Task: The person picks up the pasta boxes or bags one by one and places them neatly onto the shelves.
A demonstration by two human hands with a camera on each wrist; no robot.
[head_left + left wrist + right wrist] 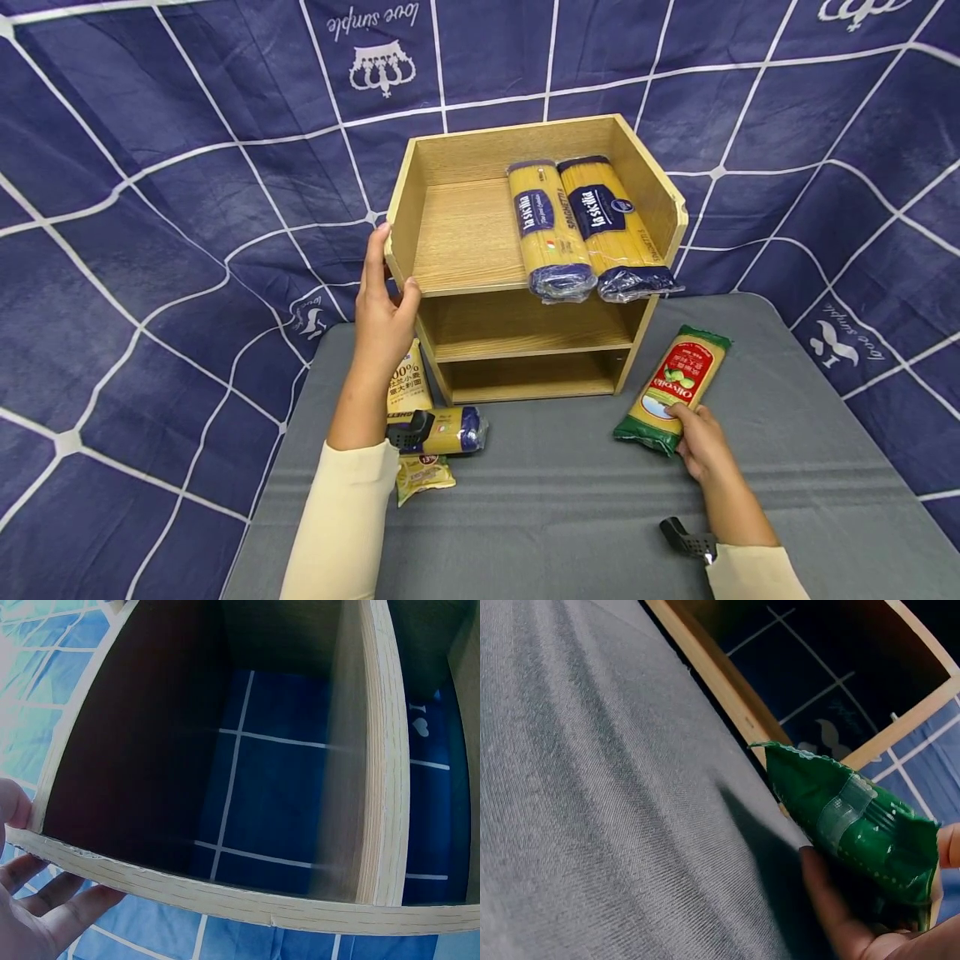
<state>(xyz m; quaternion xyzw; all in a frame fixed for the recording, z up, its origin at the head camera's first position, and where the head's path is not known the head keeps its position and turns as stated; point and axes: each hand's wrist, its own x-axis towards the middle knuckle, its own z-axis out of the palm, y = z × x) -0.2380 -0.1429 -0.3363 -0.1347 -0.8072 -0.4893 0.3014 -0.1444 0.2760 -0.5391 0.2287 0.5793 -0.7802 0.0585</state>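
Observation:
My left hand (384, 321) grips the left side panel of a small wooden shelf unit (461, 233), thumb at its front edge. In the left wrist view the fingers (79, 911) lie along the outside of the board. My right hand (703, 442) holds a red and green packet of pasta (686, 367) by its lower right side, to the right of the unit. The right wrist view shows the packet's green end (855, 825) above the grey cloth. Two blue-labelled spaghetti packs (551, 233) lie side by side on the top shelf, their ends over the front edge.
Left of the unit, partly behind my left arm, are a pale yellow packet (408, 383), another spaghetti pack (450, 429) and a small yellow sachet (423, 475). Grey cloth (555, 500) covers the surface. Blue checked fabric (247, 100) hangs behind and at both sides.

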